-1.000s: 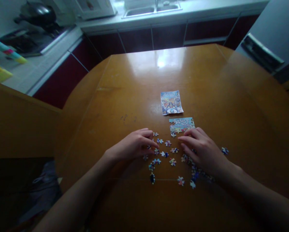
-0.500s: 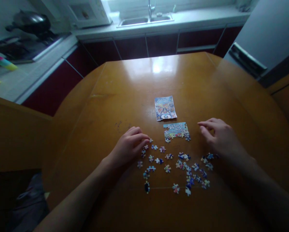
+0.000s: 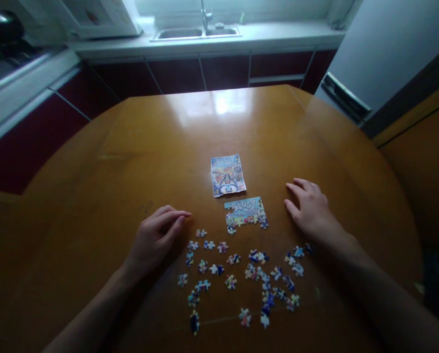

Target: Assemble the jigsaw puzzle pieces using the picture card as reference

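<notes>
My left hand (image 3: 158, 235) hovers or rests left of the loose puzzle pieces, its fingers stretched out and the thumb slightly apart, with nothing visible in them. Closest to its fingertips lies a small jigsaw piece (image 3: 201, 233). My right hand (image 3: 310, 208) is over the table to the right, fingers apart and empty. Between the hands sits a partly joined jigsaw puzzle (image 3: 246, 212), its blue top part showing lettering and its lower edge uneven. Just beyond it lies a creased picture sheet (image 3: 227, 175) with a matching design.
Several loose pieces (image 3: 231, 282) are spread over the near part of the wooden table (image 3: 160, 147), with a denser cluster (image 3: 266, 294) toward the right. Past the table's far edge are a counter with a sink (image 3: 197, 33) and a fridge (image 3: 381, 54).
My left hand has drawn back from the small piece it was touching, which now lies on the table. The right hand's fingers have spread. The view has turned to the right.
</notes>
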A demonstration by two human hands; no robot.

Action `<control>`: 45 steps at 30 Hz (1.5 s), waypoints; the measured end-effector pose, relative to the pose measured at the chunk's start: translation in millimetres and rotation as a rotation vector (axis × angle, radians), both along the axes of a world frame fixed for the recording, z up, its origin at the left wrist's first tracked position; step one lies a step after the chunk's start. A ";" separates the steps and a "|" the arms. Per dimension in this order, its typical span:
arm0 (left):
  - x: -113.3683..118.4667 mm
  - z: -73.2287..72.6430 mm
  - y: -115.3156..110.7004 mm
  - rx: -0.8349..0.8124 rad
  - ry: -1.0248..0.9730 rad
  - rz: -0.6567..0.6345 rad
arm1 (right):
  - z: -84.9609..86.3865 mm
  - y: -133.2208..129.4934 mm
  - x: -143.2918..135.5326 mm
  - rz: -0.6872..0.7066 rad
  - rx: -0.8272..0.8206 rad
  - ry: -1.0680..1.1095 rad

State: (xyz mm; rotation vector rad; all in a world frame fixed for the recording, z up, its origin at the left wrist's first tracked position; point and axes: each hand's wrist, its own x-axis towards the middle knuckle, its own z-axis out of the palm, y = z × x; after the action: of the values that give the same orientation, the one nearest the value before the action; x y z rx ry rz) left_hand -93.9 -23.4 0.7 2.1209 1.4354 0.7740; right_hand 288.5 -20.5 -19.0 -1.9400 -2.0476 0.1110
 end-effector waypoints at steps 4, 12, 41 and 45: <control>0.1 0.0 1.0 -0.025 0.007 0.005 | 1.8 0.4 -0.8 0.002 -0.008 -0.002; -4.2 -2.4 0.1 -0.066 0.017 0.011 | 12.5 -2.0 -5.7 -0.018 -0.070 0.011; -0.4 4.7 -2.3 -0.105 0.010 0.024 | 11.8 -2.7 -4.1 -0.022 -0.078 -0.062; -0.6 4.1 -2.6 -0.108 0.018 0.025 | 12.4 -2.7 -4.2 -0.024 -0.077 -0.058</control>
State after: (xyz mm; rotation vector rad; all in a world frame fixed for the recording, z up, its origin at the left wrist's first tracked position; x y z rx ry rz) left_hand -94.5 -26.0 4.8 2.0367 1.4813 0.6726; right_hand 284.3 -23.1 -6.6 -2.0356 -2.0849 0.1321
